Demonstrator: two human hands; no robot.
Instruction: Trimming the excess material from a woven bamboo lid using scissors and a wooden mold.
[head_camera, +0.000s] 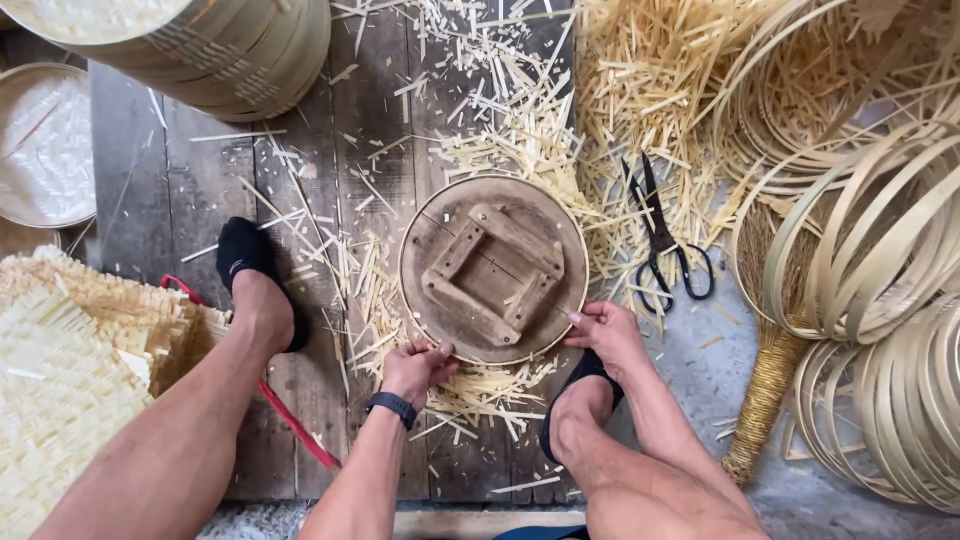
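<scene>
Fingers of both hands clamped on the near rim of a round wooden disc (493, 268): left hand (418, 366) at the lower left edge, right hand (603, 332) at the lower right edge. Lying flat on dark floor planks (190, 190), underside up (a square frame of four worn battens across its middle). Strewn all around the disc, pale bamboo offcuts (520, 130), thickest above and to its right. Just right of the disc, black scissors (665, 235) resting on the offcuts. Farther right, loose coils of bamboo hoops (880, 250), with a bound straw broom (765, 385) below them. Left of the disc, a foot in a black sock (250, 265); beyond it, a woven bamboo mat (60, 380). Above and left of the disc, a stack of bamboo steamer rings (230, 50).
</scene>
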